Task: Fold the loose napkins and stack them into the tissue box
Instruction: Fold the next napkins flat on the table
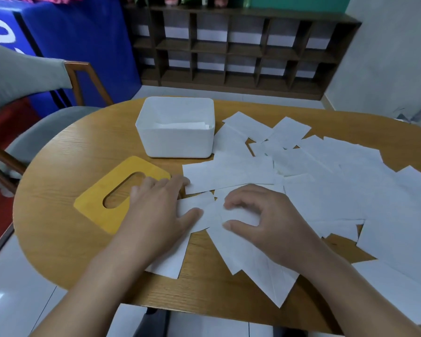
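Napkins [321,181] lie loose and overlapping across the right and near part of the table [66,152], many sheets deep, with one sheet [204,215] under both hands at the near middle. The left hand [156,210] lies flat, fingers straight, pressing the sheet's left edge down. The right hand [260,215] arches over the same sheet with fingers and thumb curled in, and seems to pinch the paper up between them, though the fold itself is hard to make out.

Risks from here, as I judge them: the sheets overlap so closely that the pinch may catch two at once, giving a thick, crooked fold. Thin paper could tear or crumple if the right hand pulls while the left pins it hard. A sweep of either forearm could drag neighbouring sheets off the near edge, where some already overhang. The lid [122,193], yellow with a slot, lies just beside the left hand, with the fingers partly over it; a nudge could slide it toward the table's rim.

The box [175,142] is white, open at the top, and stands at the far middle of the table, beyond the lid and touching or nearly touching the pile's left edge. Inside, a low layer of white folded paper shows near the bottom; most of its depth is unfilled, so the bulk of the work seems to remain.
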A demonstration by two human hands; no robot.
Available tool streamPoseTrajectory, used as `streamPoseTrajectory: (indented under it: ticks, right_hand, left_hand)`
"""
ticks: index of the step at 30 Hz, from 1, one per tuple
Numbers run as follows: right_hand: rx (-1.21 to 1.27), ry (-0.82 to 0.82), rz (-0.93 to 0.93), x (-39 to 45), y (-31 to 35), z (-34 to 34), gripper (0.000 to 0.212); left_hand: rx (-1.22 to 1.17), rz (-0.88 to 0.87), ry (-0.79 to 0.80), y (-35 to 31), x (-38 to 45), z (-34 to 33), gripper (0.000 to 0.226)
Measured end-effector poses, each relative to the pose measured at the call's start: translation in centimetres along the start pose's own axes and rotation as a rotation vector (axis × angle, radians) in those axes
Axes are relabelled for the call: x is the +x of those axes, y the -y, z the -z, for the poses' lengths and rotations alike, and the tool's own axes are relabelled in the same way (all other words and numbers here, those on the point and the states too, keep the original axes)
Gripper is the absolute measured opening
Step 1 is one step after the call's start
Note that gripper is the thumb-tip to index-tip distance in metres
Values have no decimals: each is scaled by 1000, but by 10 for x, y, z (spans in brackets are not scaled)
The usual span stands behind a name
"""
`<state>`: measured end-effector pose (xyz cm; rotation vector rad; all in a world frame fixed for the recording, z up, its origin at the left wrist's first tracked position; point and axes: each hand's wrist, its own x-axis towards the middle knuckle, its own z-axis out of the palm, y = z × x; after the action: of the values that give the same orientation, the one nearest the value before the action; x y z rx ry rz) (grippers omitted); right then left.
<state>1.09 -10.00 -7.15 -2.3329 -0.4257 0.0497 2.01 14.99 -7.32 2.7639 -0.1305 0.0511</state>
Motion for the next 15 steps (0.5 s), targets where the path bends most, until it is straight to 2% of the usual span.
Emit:
streamPoseTrajectory:
  ticks: [5, 9, 11, 13, 15]
  right_hand:
    - [-6, -23, -7, -1, 1, 0, 31]
    - [83, -80, -66, -3, 8, 3, 64]
    - [218, -92, -96, -3, 11, 4, 69]
    - [284, -120, -92, -2, 12, 3, 57]
    - [289, -197, -44, -2, 14, 4, 28]
  left_hand:
    - [-287, -35, -60, 3, 0, 1, 18]
    - [-455, -127, -67, 1, -2, 6, 19]
    - [-510, -174, -55, -7, -4, 10, 18]
    - [-537, -237, -31, -14, -6, 11, 17]
    - [-551, -256, -18, -19, -6, 11, 21]
